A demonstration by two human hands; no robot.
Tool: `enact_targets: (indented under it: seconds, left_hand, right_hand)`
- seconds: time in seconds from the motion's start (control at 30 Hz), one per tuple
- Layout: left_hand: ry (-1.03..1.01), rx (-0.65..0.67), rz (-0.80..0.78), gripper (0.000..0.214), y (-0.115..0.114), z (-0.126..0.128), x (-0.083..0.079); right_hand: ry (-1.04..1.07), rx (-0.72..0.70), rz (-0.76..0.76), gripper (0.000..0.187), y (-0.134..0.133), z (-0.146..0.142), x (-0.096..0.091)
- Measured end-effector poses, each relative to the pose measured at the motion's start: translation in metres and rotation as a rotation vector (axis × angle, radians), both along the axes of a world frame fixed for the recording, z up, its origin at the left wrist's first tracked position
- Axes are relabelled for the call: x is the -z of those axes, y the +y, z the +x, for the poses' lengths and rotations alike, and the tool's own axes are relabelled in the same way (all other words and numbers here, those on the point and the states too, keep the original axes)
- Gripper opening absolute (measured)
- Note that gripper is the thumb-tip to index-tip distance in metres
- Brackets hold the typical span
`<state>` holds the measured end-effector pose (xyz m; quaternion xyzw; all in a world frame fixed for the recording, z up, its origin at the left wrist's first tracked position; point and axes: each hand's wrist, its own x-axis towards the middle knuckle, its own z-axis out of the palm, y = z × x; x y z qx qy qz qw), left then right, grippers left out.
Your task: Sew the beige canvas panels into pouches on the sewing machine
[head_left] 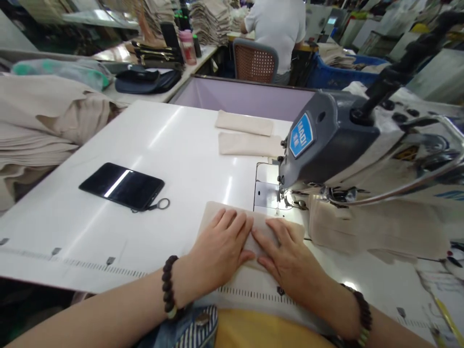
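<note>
A beige piece of fabric (213,210) lies on the white sewing table, just in front of the needle area of the sewing machine (326,140). My left hand (224,241) rests flat on its left part, fingers stretched out. On the right part presses my right hand (286,251), its fingers spread and the fingertips near those of the left. Both palms hide much of the cloth. Beyond the machine's metal plate (266,193) lie two narrow beige fabric strips (244,123), one behind the other.
A black phone (121,186) with a ring strap lies on the table's left side. Stacked beige fabric (39,121) stands at far left, and more beige pieces (377,227) lie under the machine arm. Behind are a pink bottle (187,47), a chair (255,60) and a seated person (277,29).
</note>
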<state>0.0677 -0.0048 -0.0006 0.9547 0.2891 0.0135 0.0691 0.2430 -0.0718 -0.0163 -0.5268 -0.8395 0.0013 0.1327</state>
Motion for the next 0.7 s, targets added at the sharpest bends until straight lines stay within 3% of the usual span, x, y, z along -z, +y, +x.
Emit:
enact_targets:
  seconds: [0.17,0.33,0.53,0.63,0.7]
  left_hand:
    - [-0.074,0.018,-0.017,0.057,0.002,-0.006,0.009]
    - [-0.058,0.048,0.054,0.065,0.004,-0.011,0.016]
    - [-0.027,-0.088,0.207,0.071,0.028,-0.056,0.028]
    - [-0.026,-0.173,0.290,0.066,0.033,-0.071,0.025]
    - [-0.052,-0.146,0.335,0.054,0.025,-0.069,0.017]
  right_hand:
    - [0.014,-0.012,-0.036,0.047,-0.004,0.004,0.012]
    - [0.010,-0.008,-0.051,0.046,-0.003,0.004,0.011]
    - [0.012,0.017,-0.073,0.041,-0.003,0.003,0.008]
    - [0.000,0.023,-0.080,0.041,-0.003,0.003,0.008]
    - [0.002,0.024,-0.084,0.041,-0.002,0.003,0.008]
